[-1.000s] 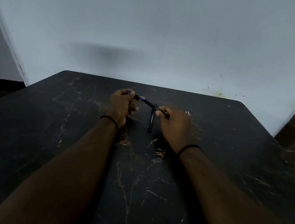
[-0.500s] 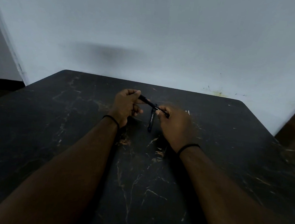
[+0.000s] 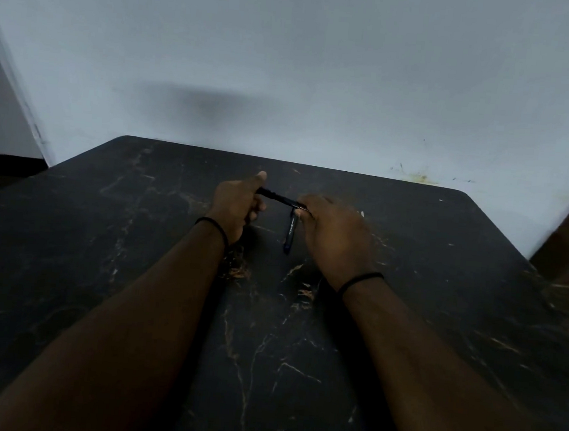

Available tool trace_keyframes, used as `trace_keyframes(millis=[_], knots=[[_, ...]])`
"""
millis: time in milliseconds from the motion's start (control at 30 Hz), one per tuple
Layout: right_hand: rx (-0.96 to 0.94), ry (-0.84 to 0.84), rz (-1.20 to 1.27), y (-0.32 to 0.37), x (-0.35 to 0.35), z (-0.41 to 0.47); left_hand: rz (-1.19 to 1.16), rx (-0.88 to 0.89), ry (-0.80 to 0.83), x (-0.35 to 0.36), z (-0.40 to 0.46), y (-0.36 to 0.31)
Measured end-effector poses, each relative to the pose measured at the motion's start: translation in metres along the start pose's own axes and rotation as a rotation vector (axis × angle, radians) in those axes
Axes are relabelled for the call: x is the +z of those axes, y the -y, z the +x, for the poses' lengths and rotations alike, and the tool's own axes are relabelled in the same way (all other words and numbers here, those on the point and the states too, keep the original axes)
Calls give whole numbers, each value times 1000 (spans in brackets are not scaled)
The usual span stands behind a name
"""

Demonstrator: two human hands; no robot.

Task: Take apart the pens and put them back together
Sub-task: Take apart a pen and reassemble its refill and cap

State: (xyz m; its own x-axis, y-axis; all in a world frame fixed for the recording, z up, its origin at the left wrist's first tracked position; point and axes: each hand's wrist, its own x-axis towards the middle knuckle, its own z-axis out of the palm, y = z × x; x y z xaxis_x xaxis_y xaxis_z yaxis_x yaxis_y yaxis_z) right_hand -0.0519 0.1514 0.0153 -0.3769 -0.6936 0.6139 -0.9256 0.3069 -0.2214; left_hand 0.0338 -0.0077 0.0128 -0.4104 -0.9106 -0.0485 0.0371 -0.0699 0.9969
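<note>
A dark pen runs nearly level between my two hands above the black marble table. My left hand grips its left end, thumb stretched forward over the top. My right hand pinches its right end, where a thin metal tip shows at the fingertips. A second dark pen part with small white lettering hangs down from my right fingers and points toward me. How it is held is hidden by the fingers.
A small white speck lies on the table just past my right hand. A pale wall rises right behind the table's far edge. Dark floor and furniture show at the left and right sides.
My left hand has slid along the pen toward the right hand, covering the blue band seen earlier, and its thumb has lifted forward. The right hand and hanging part have stayed put.
</note>
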Motion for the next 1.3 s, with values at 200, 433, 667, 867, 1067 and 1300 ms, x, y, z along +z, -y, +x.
trace_keyframes(millis=[200, 433, 667, 867, 1067, 1300], knots=[[148, 22, 148, -7, 10, 1, 10, 56, 173, -4, -2, 2], [138, -2, 264, -9, 14, 1, 58, 110, 243, -3, -11, 0], [173, -40, 339, -16, 24, 0, 21, 130, 309, -4, -11, 1], [165, -86, 339, -18, 30, 2, 22, 148, 319, -4, -11, 2], [162, -118, 341, -15, 29, 3, -6, 150, 300, -3, -9, 4], [175, -90, 338, -9, 21, 2, -10, 129, 292, -3, -3, 8]])
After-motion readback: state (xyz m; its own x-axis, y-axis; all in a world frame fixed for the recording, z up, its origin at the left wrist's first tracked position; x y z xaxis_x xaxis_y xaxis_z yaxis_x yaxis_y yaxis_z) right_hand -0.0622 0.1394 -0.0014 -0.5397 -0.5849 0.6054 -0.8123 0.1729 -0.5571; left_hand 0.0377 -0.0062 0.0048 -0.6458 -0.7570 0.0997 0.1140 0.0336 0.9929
